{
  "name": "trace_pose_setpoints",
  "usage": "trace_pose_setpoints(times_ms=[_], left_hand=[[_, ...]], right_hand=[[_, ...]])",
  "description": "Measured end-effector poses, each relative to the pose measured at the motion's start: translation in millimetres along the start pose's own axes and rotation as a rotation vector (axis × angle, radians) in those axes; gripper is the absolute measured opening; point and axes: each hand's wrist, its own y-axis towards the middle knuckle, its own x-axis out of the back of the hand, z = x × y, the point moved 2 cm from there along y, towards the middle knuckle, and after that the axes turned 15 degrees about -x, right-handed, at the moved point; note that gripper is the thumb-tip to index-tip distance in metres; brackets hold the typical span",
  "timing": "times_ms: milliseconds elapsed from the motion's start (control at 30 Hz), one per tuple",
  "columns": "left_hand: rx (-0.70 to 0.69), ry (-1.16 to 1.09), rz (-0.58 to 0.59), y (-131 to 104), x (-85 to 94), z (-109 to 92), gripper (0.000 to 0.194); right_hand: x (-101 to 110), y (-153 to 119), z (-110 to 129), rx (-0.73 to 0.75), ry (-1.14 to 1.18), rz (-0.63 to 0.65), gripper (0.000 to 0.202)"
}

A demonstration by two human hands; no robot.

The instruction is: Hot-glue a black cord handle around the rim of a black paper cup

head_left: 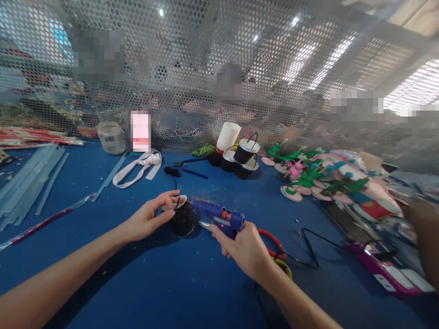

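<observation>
A small cup wrapped in black (183, 220), with a pale rim, stands on the blue table top. Thumb and fingers of my left hand (152, 215) are closed at its rim, pinching a black cord (176, 183) that runs up toward a small black yarn bundle (172, 172). My right hand (245, 249) is wrapped round the grip of a blue hot glue gun (219, 214). The gun's nozzle points left at the cup's upper side, close to the rim; whether it touches is unclear. Beneath the gun and my hand lie scissors with a red handle (272, 242), partly hidden.
Behind are black-wrapped cups (247, 151), a white cup stack (228, 135), pliers (188, 161) and white ribbon (137, 171). Glue sticks (29, 183) and a jar (111, 138) sit left. Right are felt flowers (308, 178), a purple power strip (382, 269) and another person's arm (420, 228).
</observation>
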Motion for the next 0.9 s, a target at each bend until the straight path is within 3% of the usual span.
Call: trace_pose_setpoints(times_ms=[900], left_hand=[[-0.007,-0.011,0.006,-0.1,-0.8,-0.9,0.017]], right_hand=[[-0.3,-1.5,-0.9,0.003,0.02,-0.017,0.023]])
